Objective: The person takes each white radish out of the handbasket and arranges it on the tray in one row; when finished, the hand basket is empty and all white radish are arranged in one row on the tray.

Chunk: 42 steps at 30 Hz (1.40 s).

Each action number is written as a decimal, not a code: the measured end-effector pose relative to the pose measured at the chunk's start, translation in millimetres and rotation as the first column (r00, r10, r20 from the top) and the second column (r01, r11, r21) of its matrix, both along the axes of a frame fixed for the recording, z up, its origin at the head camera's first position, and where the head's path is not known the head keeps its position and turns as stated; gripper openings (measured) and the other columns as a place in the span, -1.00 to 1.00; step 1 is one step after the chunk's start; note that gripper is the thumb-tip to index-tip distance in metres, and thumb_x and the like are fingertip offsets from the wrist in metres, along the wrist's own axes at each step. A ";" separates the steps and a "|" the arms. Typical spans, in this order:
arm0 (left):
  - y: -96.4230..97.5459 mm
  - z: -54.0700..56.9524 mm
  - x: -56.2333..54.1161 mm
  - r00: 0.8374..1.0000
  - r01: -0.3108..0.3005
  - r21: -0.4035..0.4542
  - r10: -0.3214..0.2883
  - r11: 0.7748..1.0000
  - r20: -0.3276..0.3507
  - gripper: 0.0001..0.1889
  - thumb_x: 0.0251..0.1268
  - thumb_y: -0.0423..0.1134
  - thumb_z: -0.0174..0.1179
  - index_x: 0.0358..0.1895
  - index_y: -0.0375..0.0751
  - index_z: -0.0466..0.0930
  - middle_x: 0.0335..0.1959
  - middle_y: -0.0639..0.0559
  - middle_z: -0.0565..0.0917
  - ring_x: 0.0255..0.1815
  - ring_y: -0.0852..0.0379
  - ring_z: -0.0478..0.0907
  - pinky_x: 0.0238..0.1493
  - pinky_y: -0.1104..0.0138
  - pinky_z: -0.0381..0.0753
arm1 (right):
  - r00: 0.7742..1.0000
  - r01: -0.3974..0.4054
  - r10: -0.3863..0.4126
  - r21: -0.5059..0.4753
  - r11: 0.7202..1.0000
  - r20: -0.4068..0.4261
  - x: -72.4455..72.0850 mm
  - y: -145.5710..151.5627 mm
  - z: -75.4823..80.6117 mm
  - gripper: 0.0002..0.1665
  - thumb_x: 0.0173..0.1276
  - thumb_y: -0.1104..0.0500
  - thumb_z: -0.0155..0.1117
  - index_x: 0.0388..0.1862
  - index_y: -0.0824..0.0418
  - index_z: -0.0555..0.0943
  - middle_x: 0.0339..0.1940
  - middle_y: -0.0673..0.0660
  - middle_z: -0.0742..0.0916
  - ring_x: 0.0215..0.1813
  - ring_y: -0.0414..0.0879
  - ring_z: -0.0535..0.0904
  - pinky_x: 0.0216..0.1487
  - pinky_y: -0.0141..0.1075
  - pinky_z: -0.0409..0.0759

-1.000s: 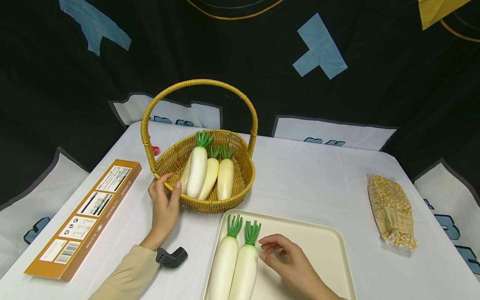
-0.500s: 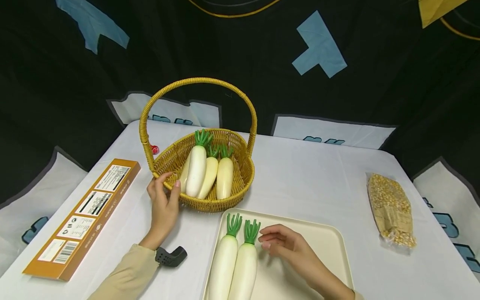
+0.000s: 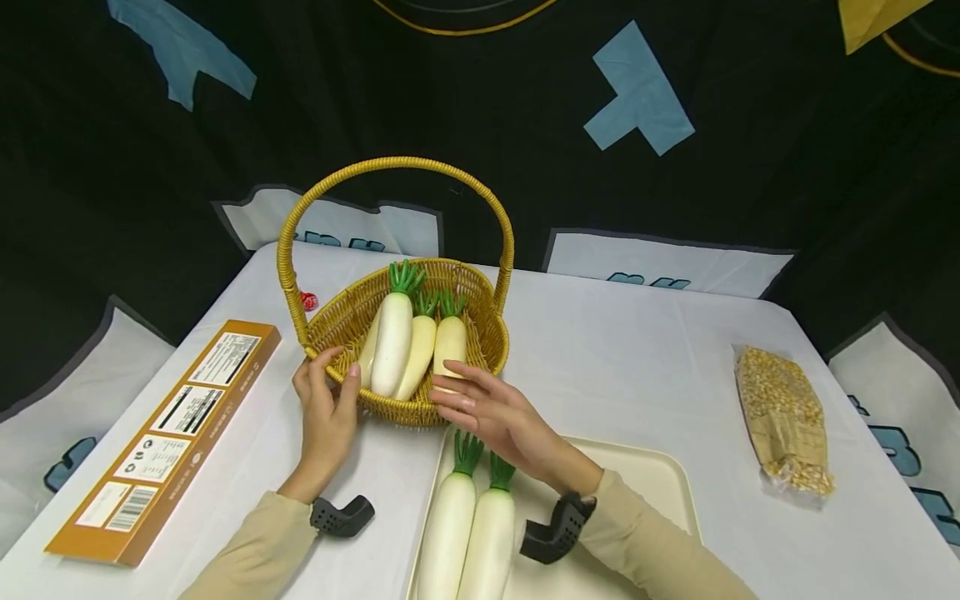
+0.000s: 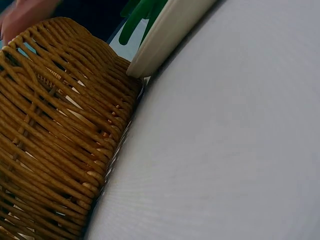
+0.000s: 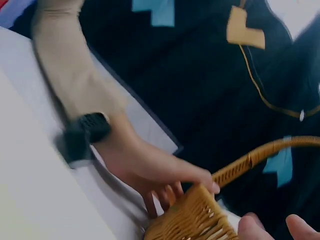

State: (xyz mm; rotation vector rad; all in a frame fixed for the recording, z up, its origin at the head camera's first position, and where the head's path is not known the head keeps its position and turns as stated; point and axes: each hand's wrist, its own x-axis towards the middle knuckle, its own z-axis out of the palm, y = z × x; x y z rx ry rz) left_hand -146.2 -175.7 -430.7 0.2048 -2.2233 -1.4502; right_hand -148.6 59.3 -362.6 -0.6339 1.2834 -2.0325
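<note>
A yellow wicker basket (image 3: 491, 367) with a tall handle holds several white radishes (image 3: 392, 342) with green tops, some paler yellow. My left hand (image 3: 327, 421) grips its front-left rim. In the right wrist view, that left hand (image 5: 150, 165) has its thumb over the rim. My right hand (image 3: 510, 421) reaches over the basket's front edge with fingers extended, close to the rightmost radish (image 3: 450, 342) inside; contact is not clear. Below it, two more white radishes (image 3: 447, 533) lie side by side on a beige tray (image 3: 667, 483). The left wrist view shows woven basket wall (image 4: 60, 130).
A long orange box (image 3: 165, 442) with white labels lies at the left on the white table (image 3: 622, 358). A clear bag of corn kernels (image 3: 782, 421) lies at the right. A small red object (image 3: 309, 301) sits behind the basket's left side. Black printed cloth (image 3: 480, 100) hangs behind.
My right hand has moved forward and left from beside the tray's radishes up to the basket's front rim, its fingers straighter. My left hand stays at the rim.
</note>
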 end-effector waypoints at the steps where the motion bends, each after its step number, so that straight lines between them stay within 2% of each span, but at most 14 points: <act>1: 0.2 -0.3 0.0 1.000 0.002 0.001 -0.002 1.000 -0.004 -0.59 0.35 -0.10 -0.07 0.20 -0.12 0.21 0.18 -0.28 0.04 -0.19 0.03 0.17 -0.15 0.25 0.15 | 1.000 0.011 -0.011 0.003 1.000 0.005 -5.2 -4.4 0.1 -0.34 0.37 0.28 -0.14 0.40 0.34 -0.06 0.39 0.46 0.09 0.35 0.07 0.26 0.29 -0.25 0.29; 8: 1.3 -0.1 0.1 1.000 -0.002 -0.013 0.002 1.000 -0.008 -0.59 0.35 -0.11 -0.07 0.20 -0.14 0.21 0.17 -0.28 0.05 -0.18 0.03 0.16 -0.16 0.25 0.14 | 0.996 0.084 -0.085 0.090 0.992 0.000 -29.4 -36.2 8.3 -0.36 0.35 0.31 -0.11 0.39 0.29 0.03 0.35 0.39 0.19 0.34 0.23 0.21 0.27 -0.18 0.31; 12: 1.4 -0.8 -0.6 1.000 -0.004 -0.014 0.003 1.000 -0.022 -0.60 0.34 -0.13 -0.06 0.19 -0.14 0.22 0.16 -0.30 0.06 -0.20 0.07 0.15 -0.17 0.26 0.14 | 0.973 0.229 -0.227 0.077 0.970 -0.033 -42.2 -57.5 9.1 -0.45 0.34 0.34 -0.09 0.31 0.38 0.14 0.28 0.38 0.29 0.23 0.12 0.36 0.25 -0.11 0.33; 14: 1.4 -1.1 -1.2 1.000 -0.004 -0.014 0.003 1.000 -0.021 -0.60 0.34 -0.13 -0.06 0.19 -0.15 0.21 0.17 -0.29 0.06 -0.17 0.07 0.15 -0.16 0.25 0.14 | 0.937 0.347 -0.342 0.069 0.936 -0.073 -48.5 -69.1 5.4 -0.51 0.31 0.34 -0.02 0.22 0.41 0.25 0.22 0.35 0.38 0.11 -0.02 0.45 0.21 -0.09 0.37; 17: 1.9 -1.8 -1.2 1.000 -0.002 -0.008 0.002 1.000 -0.017 -0.59 0.34 -0.12 -0.06 0.19 -0.15 0.21 0.17 -0.30 0.06 -0.12 0.02 0.16 -0.13 0.23 0.13 | 0.852 0.520 -0.511 0.063 0.852 -0.118 -59.1 -86.0 -5.0 -0.58 0.22 0.31 0.12 0.08 0.37 0.40 0.09 0.25 0.51 -0.04 -0.14 0.51 0.12 -0.15 0.46; 19: 2.1 -1.9 -1.3 1.000 0.001 -0.008 -0.001 1.000 -0.013 -0.59 0.34 -0.12 -0.06 0.20 -0.14 0.21 0.18 -0.31 0.05 -0.10 0.00 0.16 -0.12 0.22 0.13 | 0.793 0.607 -0.593 0.102 0.788 -0.140 -69.6 -95.7 -16.6 -0.59 0.17 0.23 0.20 0.02 0.26 0.46 0.01 0.15 0.55 -0.08 -0.19 0.51 0.03 -0.23 0.50; 21: 2.0 -1.5 -1.2 1.000 0.004 -0.011 -0.004 1.000 -0.007 -0.59 0.35 -0.11 -0.06 0.20 -0.13 0.21 0.18 -0.31 0.05 -0.11 -0.02 0.17 -0.12 0.22 0.14 | 0.759 0.650 -0.638 0.194 0.734 -0.132 -77.5 -102.6 -23.1 -0.56 0.12 0.14 0.27 0.01 0.13 0.46 -0.01 0.07 0.54 -0.07 -0.19 0.49 -0.03 -0.31 0.50; 23: 1.4 -0.9 -1.5 1.000 0.004 -0.017 -0.004 1.000 0.002 -0.59 0.35 -0.10 -0.08 0.20 -0.12 0.20 0.19 -0.30 0.04 -0.08 -0.04 0.18 -0.11 0.20 0.14 | 0.757 0.642 -0.641 0.323 0.696 -0.126 -81.1 -106.8 -23.8 -0.47 0.08 0.04 0.33 0.05 0.03 0.41 0.00 0.04 0.50 -0.04 -0.17 0.46 -0.03 -0.32 0.48; 26: 0.5 -0.3 -1.2 1.000 -0.003 -0.020 0.004 1.000 0.010 -0.59 0.35 -0.08 -0.08 0.20 -0.11 0.19 0.20 -0.29 0.03 -0.05 -0.08 0.19 -0.10 0.18 0.15 | 0.796 0.567 -0.590 0.501 0.654 -0.131 -76.0 -110.1 -11.2 -0.19 0.01 -0.06 0.39 0.21 0.02 0.25 0.07 0.11 0.44 0.03 -0.07 0.43 0.04 -0.21 0.45; 28: 0.4 -0.3 -1.1 1.000 -0.005 -0.019 0.005 1.000 0.010 -0.59 0.35 -0.09 -0.08 0.20 -0.12 0.19 0.21 -0.29 0.03 -0.02 -0.10 0.18 -0.08 0.17 0.14 | 0.816 0.537 -0.556 0.567 0.624 -0.161 -72.4 -111.5 -5.2 0.00 -0.04 -0.09 0.43 0.31 0.06 0.11 0.09 0.16 0.43 0.05 0.00 0.42 0.06 -0.14 0.43; 31: 1.1 -0.7 -1.0 1.000 0.003 -0.016 -0.002 1.000 0.010 -0.58 0.35 -0.10 -0.07 0.21 -0.13 0.20 0.21 -0.31 0.03 0.01 -0.11 0.18 -0.05 0.16 0.14 | 0.810 0.555 -0.536 0.606 0.570 -0.238 -70.6 -112.7 -4.2 0.22 -0.13 -0.10 0.48 0.38 0.09 -0.05 0.06 0.18 0.45 0.01 0.01 0.45 0.02 -0.14 0.46; 34: 1.7 -0.7 -0.6 1.000 0.007 -0.018 -0.006 1.000 0.018 -0.58 0.35 -0.09 -0.07 0.21 -0.13 0.19 0.21 -0.31 0.02 0.02 -0.12 0.17 -0.03 0.13 0.15 | 0.798 0.583 -0.520 0.614 0.533 -0.306 -70.0 -113.4 -5.5 0.30 -0.16 -0.11 0.50 0.41 0.11 -0.12 -0.05 0.15 0.50 -0.09 -0.06 0.47 -0.10 -0.20 0.51; 37: 1.4 0.0 -0.1 1.000 0.005 -0.021 -0.005 1.000 0.027 -0.58 0.35 -0.07 -0.08 0.21 -0.11 0.18 0.22 -0.29 0.01 0.02 -0.13 0.18 -0.05 0.11 0.16 | 0.789 0.603 -0.502 0.606 0.519 -0.355 -70.4 -114.3 -7.3 0.33 -0.17 -0.14 0.50 0.42 0.12 -0.14 -0.17 0.11 0.54 -0.20 -0.11 0.48 -0.23 -0.27 0.51; 42: 0.9 1.3 0.3 0.999 0.000 -0.029 0.001 1.000 0.033 -0.58 0.36 -0.06 -0.10 0.22 -0.11 0.18 0.22 -0.28 0.00 -0.01 -0.11 0.18 -0.09 0.16 0.15 | 0.771 0.631 -0.498 0.577 0.518 -0.395 -71.1 -113.4 -7.5 0.27 -0.11 -0.13 0.46 0.42 0.13 -0.11 -0.24 0.12 0.58 -0.26 -0.10 0.52 -0.34 -0.29 0.51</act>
